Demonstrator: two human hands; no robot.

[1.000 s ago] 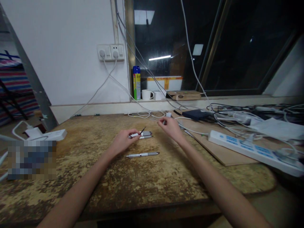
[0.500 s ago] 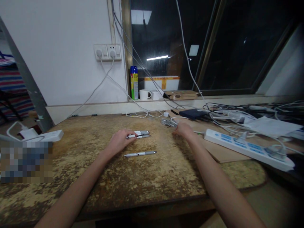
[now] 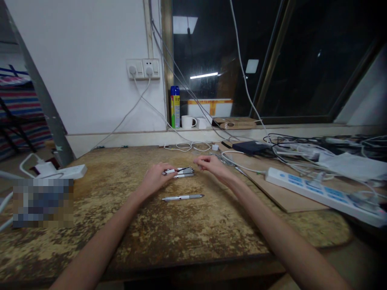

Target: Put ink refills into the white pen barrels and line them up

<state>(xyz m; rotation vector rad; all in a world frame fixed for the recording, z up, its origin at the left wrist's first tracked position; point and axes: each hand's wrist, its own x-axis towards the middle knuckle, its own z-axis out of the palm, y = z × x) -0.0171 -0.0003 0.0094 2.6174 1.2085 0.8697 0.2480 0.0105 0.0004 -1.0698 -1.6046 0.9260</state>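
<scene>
My left hand (image 3: 157, 177) is closed on a white pen barrel (image 3: 169, 172), and a thin dark tip sticks out of it to the right. Just beyond and beside those fingers, a few grey-and-white pens (image 3: 188, 175) lie close together. My right hand (image 3: 213, 166) is held slightly right of the barrel tip, fingertips pinched; whatever is in them is too small to make out. Nearer to me, a single grey-and-white pen (image 3: 183, 197) lies crosswise on the worn wooden table (image 3: 193, 229). Small shiny pieces (image 3: 225, 159) lie behind my right wrist, partly hidden.
On the right, a white power strip (image 3: 320, 195) rests over a brown cardboard sheet (image 3: 284, 197), with tangled cables (image 3: 290, 145) behind. Another power strip (image 3: 75, 172) sits at the left edge. A spray can (image 3: 175, 108) and white mug (image 3: 188, 122) stand on the sill.
My right hand has come left from the shiny pieces toward my left hand, fingers pinched. The barrel in my left hand is now lifted slightly, its dark tip pointing right. The view has shifted slightly.
</scene>
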